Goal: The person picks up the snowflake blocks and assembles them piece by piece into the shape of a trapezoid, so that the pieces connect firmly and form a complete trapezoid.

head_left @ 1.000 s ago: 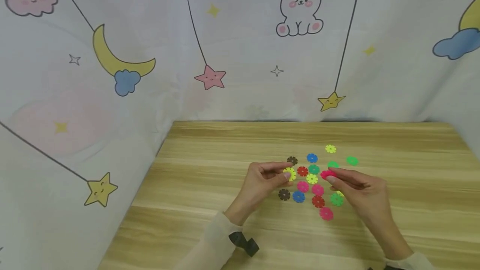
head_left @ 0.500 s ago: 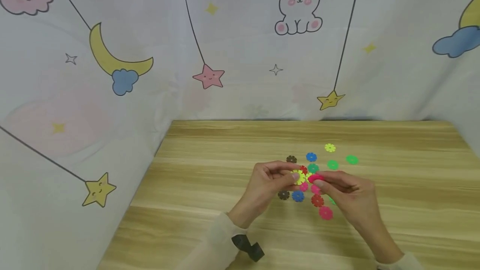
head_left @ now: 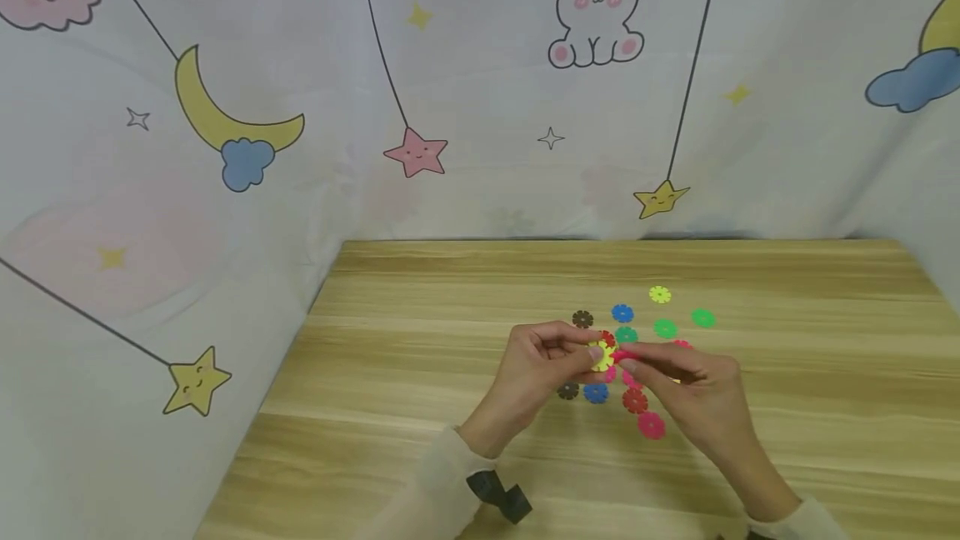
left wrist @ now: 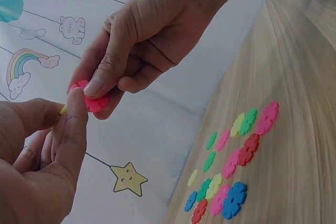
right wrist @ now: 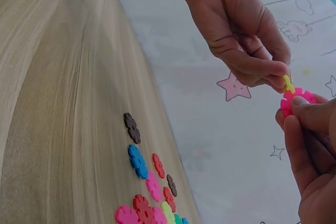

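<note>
Between the thumb and fingers of my left hand (head_left: 525,377) is a yellow notched plastic disc (head_left: 602,359), shaped like a snowflake building piece. My right hand (head_left: 705,407) pinches a pink notched disc (right wrist: 290,100) of the same kind. The two discs meet edge to edge, the pink one turned across the yellow one. In the right wrist view, the yellow disc (right wrist: 288,83) shows edge-on at the pink rim. Both hands are raised over the loose discs, and fingertips cover much of each held piece.
Several loose discs lie scattered beneath and around the hands, among them a blue disc (head_left: 622,313), a brown disc (head_left: 582,319), a green disc (head_left: 702,318) and a pink disc (head_left: 652,425). They rest on a wood-grain table (head_left: 420,290). A printed cloth (head_left: 480,90) hangs behind.
My right hand has moved left with the pink disc, and my left hand slightly right with the yellow one. The discs, apart a second ago, now meet at their edges.
</note>
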`<state>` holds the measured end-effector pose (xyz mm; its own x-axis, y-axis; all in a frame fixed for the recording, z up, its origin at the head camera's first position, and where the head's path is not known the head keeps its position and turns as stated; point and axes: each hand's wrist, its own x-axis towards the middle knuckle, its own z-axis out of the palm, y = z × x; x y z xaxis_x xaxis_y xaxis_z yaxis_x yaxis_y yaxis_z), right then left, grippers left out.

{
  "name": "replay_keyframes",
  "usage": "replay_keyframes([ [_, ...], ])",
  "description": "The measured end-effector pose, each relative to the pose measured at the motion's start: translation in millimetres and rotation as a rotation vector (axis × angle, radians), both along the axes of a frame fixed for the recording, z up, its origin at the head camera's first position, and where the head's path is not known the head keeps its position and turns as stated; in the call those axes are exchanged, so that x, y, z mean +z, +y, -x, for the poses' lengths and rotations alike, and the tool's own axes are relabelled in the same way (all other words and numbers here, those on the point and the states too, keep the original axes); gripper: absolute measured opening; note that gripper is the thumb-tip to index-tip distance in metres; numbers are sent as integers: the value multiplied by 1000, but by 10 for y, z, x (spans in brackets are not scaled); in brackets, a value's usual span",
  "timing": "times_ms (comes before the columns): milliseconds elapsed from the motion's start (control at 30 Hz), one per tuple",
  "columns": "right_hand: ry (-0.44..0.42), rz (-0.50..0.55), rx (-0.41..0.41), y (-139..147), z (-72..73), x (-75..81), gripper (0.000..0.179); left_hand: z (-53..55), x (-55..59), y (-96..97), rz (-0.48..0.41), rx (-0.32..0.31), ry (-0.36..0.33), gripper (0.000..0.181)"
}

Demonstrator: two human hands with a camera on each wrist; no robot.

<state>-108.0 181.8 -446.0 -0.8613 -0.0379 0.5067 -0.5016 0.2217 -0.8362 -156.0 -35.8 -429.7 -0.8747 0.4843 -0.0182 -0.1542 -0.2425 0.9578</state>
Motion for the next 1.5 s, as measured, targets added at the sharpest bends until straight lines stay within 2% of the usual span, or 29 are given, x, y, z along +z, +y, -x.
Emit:
replay_keyframes([
  [100, 87, 1, -4, -23, 32, 2, 21, -8, 5, 1, -4, 4, 12, 32],
  [233, 235, -18, -48, -76, 91, 12, 29, -12, 14, 17, -19, 14, 14, 29],
  [333, 295, -28, -81, -112, 130, 10, 40, -12, 15, 42, -33, 16, 11, 30],
  [433, 305, -46, -105, -126, 149, -5, 42, -11, 8, 57, -31, 16, 19, 30],
  [567, 227, -125, -114, -106, 163, -20, 37, 24, 6, 5, 37, 15, 41, 29],
  [700, 121, -201, -82, -44, 208, -14, 31, 79, 1, -59, 101, 12, 64, 28],
  [833, 62, -186, -85, 107, 274, -23, 28, 115, -7, -77, 108, 29, 91, 25],
  [1000, -23, -158, -211, 420, 373, -100, 21, 142, 2, -114, 118, 8, 98, 29],
  [1133, -128, -214, -328, 684, 484, -246, 18, 145, -3, -124, 113, -43, 53, 35],
  [1233, -202, -297, -376, 846, 549, -359, 21, 142, -7, -131, 133, -61, 33, 36],
  [1367, -265, -389, -351, 960, 570, -468, 26, 153, -12, -150, 185, -78, 57, 37],
  [1500, -286, -453, -254, 961, 560, -538, 36, 170, -9, -178, 224, -110, 101, 39],
])
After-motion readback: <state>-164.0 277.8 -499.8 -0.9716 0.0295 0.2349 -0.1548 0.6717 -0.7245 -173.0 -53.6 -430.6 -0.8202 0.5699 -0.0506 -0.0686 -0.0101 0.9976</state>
